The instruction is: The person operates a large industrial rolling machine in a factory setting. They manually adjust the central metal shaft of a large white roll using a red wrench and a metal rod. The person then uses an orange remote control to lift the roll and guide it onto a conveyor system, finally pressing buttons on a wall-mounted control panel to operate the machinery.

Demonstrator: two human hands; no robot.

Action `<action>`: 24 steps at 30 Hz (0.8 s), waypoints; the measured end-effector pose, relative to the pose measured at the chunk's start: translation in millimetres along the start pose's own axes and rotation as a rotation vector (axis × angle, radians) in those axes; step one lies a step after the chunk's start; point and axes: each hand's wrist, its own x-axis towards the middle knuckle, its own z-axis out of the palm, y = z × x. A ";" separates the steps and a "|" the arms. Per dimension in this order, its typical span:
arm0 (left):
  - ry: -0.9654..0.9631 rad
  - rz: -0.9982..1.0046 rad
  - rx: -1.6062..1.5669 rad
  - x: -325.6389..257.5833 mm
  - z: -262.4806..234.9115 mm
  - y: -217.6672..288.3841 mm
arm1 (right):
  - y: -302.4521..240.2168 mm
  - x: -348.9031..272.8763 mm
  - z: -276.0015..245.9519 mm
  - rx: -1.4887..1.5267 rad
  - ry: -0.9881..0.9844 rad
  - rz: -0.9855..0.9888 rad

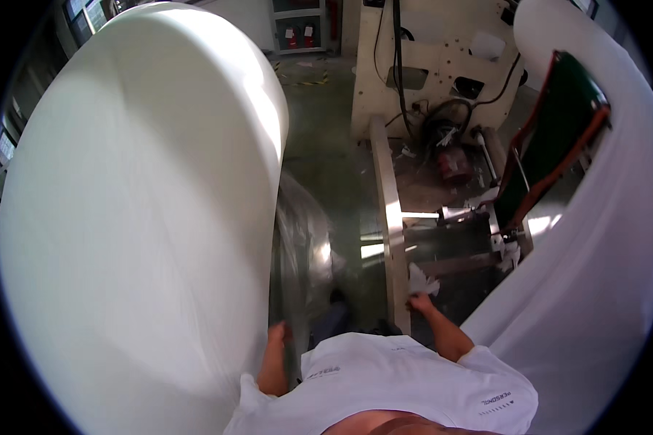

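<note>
My left hand point(279, 333) hangs low beside a huge roll of white sheet material point(145, 217). Motion blur and dim light hide its fingers. My right hand point(419, 301) is at the inner side of a long pale machine beam point(392, 239), fingers curled closed. A crumpled white scrap point(422, 279), like thin paper, shows right at its fingertips. Whether the hand grips that scrap or only overlaps it, I cannot tell. Clear plastic film point(305, 232) lies crumpled on the floor along the roll.
Ahead on the right stands a cream machine frame point(442, 65) with cables and a dark red motor point(454, 165). A green panel with red-brown edges point(555, 138) leans near a broad white sheet point(588, 290) at my right. A green floor aisle point(326, 145) runs between roll and beam.
</note>
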 end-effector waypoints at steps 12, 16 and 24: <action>-0.325 0.422 0.121 111.2 322.9 479.8 | -93.4 255.8 -68.8 -0.480 -0.281 0.341; -0.212 0.394 -0.012 118.8 368.9 578.4 | -280.0 444.0 -101.4 -1.393 -0.473 -0.476; -0.199 0.699 0.049 144.4 428.0 770.7 | -814.9 748.5 -2.1 -0.587 0.024 -0.665</action>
